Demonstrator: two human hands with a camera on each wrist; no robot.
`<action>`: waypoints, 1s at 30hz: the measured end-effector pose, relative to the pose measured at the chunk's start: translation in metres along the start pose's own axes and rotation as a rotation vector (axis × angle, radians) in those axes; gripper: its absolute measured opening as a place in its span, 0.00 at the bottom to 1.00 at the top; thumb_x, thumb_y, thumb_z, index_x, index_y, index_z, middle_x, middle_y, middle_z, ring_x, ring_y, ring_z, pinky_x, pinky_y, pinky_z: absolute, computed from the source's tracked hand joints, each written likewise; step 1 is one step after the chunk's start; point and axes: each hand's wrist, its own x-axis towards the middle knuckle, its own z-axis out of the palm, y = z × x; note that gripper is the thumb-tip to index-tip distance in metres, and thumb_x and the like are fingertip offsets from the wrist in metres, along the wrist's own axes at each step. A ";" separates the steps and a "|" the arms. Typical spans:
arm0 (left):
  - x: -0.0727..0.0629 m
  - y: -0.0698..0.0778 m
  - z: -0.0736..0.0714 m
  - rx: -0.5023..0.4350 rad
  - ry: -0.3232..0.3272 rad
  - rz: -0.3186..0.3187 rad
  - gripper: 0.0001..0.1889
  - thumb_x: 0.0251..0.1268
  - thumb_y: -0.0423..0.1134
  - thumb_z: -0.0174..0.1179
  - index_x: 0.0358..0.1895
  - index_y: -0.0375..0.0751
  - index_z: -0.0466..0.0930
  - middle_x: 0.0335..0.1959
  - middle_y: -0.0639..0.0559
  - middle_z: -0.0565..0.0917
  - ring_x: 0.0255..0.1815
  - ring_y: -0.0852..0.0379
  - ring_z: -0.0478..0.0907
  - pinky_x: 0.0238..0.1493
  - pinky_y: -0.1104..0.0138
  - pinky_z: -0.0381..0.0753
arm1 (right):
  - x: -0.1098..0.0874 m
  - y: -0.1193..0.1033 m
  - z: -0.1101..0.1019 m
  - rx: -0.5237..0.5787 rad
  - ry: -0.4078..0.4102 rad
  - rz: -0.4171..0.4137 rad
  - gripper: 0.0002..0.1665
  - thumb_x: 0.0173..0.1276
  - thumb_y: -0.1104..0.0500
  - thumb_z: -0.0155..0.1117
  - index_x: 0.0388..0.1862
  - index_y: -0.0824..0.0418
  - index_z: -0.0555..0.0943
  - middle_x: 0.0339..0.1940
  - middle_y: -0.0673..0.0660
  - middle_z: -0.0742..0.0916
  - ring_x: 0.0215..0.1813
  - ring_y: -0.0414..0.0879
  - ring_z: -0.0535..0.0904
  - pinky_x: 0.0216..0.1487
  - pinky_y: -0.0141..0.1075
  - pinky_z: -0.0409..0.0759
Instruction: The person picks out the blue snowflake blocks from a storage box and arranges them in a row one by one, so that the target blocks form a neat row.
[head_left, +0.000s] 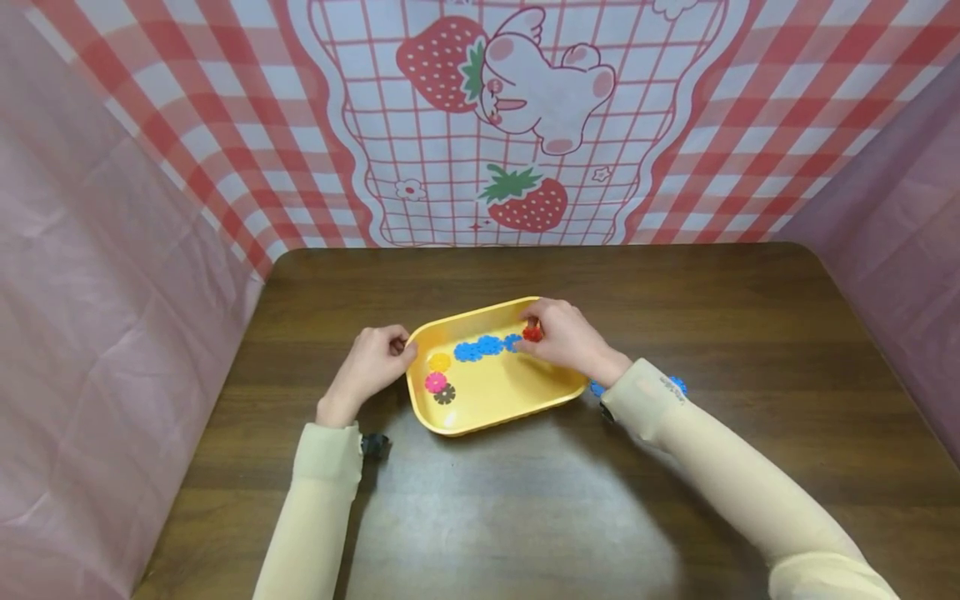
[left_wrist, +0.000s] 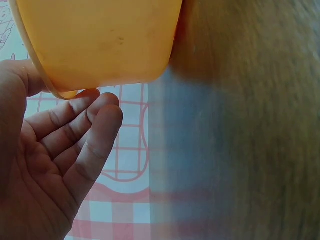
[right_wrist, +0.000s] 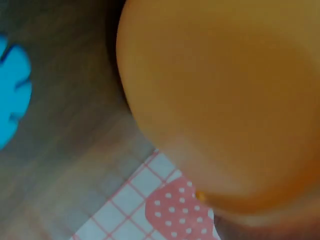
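Observation:
A shallow yellow plastic basket (head_left: pixel 495 400) stands at an angle on the table. My left hand (head_left: pixel 375 358) grips its left rim, thumb and fingers on either side of the wall; the left wrist view shows the fingertips (left_wrist: pixel 107 102) curled beneath the rim. Over the basket's right end, my right hand (head_left: pixel 566 337) pinches a red snowflake disc (head_left: pixel 532 332) between thumb and fingers. Blue snowflake discs (head_left: pixel 480 347) lie in a row beside it. Yellow (head_left: pixel 439 362), pink (head_left: pixel 436 382) and dark brown (head_left: pixel 445 394) discs lie at the left end. The basket wall (right_wrist: pixel 215 100) fills most of the right wrist view.
Blue discs (head_left: pixel 678 385) lie on the wooden table (head_left: pixel 480 517) outside the basket on the right, partly behind the right sleeve; one blue disc (right_wrist: pixel 12 95) shows in the right wrist view. A checked strawberry cloth (head_left: pixel 360 142) hangs along the table's back edge.

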 end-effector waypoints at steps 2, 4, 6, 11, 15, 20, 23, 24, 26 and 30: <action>0.000 0.001 0.000 -0.004 -0.006 -0.005 0.07 0.65 0.38 0.62 0.37 0.36 0.83 0.24 0.49 0.79 0.22 0.52 0.73 0.26 0.63 0.74 | 0.002 -0.002 0.004 -0.024 -0.014 0.026 0.25 0.55 0.55 0.79 0.46 0.70 0.84 0.30 0.58 0.84 0.33 0.49 0.76 0.40 0.43 0.76; 0.000 0.001 0.000 -0.005 -0.007 -0.003 0.07 0.65 0.38 0.62 0.37 0.36 0.83 0.24 0.49 0.79 0.22 0.52 0.73 0.26 0.63 0.74 | 0.005 -0.004 0.008 -0.043 -0.027 0.043 0.24 0.55 0.55 0.78 0.45 0.70 0.84 0.27 0.56 0.83 0.33 0.49 0.75 0.43 0.44 0.76; 0.000 0.001 0.000 -0.005 -0.003 0.003 0.07 0.65 0.38 0.62 0.36 0.36 0.83 0.24 0.49 0.79 0.22 0.52 0.73 0.26 0.63 0.74 | 0.007 -0.005 0.011 -0.065 -0.040 0.047 0.24 0.55 0.55 0.78 0.44 0.70 0.84 0.24 0.55 0.81 0.32 0.49 0.75 0.44 0.44 0.76; 0.000 0.001 0.000 0.000 0.007 0.016 0.06 0.64 0.37 0.62 0.35 0.36 0.82 0.23 0.49 0.79 0.22 0.52 0.72 0.26 0.63 0.74 | 0.013 -0.006 0.020 -0.111 -0.061 0.067 0.21 0.56 0.54 0.77 0.40 0.69 0.84 0.23 0.55 0.81 0.31 0.49 0.76 0.43 0.44 0.78; 0.000 0.001 0.001 0.000 0.004 0.021 0.07 0.64 0.37 0.62 0.35 0.36 0.82 0.23 0.49 0.79 0.22 0.52 0.73 0.26 0.63 0.75 | 0.013 -0.005 0.026 -0.156 -0.075 0.100 0.16 0.56 0.53 0.76 0.31 0.64 0.82 0.25 0.54 0.81 0.31 0.49 0.74 0.37 0.43 0.76; 0.000 0.001 0.001 -0.003 0.005 0.021 0.07 0.64 0.37 0.62 0.35 0.36 0.82 0.23 0.49 0.79 0.22 0.52 0.72 0.26 0.63 0.74 | 0.014 -0.005 0.027 -0.161 -0.081 0.127 0.19 0.56 0.54 0.75 0.21 0.59 0.73 0.17 0.50 0.69 0.25 0.47 0.65 0.29 0.39 0.64; 0.000 0.001 0.000 0.001 0.004 0.021 0.07 0.64 0.37 0.62 0.35 0.36 0.82 0.23 0.49 0.79 0.22 0.52 0.72 0.26 0.63 0.74 | 0.014 -0.005 0.027 -0.162 -0.090 0.136 0.23 0.56 0.55 0.75 0.17 0.57 0.68 0.16 0.49 0.64 0.25 0.46 0.63 0.28 0.38 0.60; 0.000 0.001 0.000 0.002 0.004 0.021 0.07 0.64 0.37 0.62 0.35 0.36 0.82 0.23 0.49 0.79 0.22 0.52 0.72 0.26 0.63 0.74 | 0.015 -0.005 0.027 -0.162 -0.094 0.138 0.24 0.57 0.55 0.74 0.17 0.57 0.67 0.16 0.49 0.64 0.25 0.46 0.63 0.28 0.38 0.60; 0.000 0.001 0.000 0.007 0.003 0.021 0.07 0.64 0.37 0.62 0.35 0.36 0.82 0.23 0.49 0.79 0.22 0.52 0.72 0.26 0.63 0.74 | 0.015 -0.005 0.027 -0.160 -0.104 0.145 0.24 0.57 0.55 0.74 0.16 0.57 0.67 0.16 0.49 0.64 0.24 0.46 0.63 0.28 0.38 0.60; 0.000 0.001 0.000 0.011 0.004 0.020 0.07 0.64 0.37 0.62 0.35 0.36 0.82 0.23 0.49 0.79 0.22 0.53 0.72 0.26 0.63 0.74 | 0.016 -0.005 0.028 -0.161 -0.112 0.150 0.19 0.57 0.55 0.74 0.18 0.58 0.72 0.16 0.49 0.70 0.25 0.47 0.67 0.29 0.38 0.64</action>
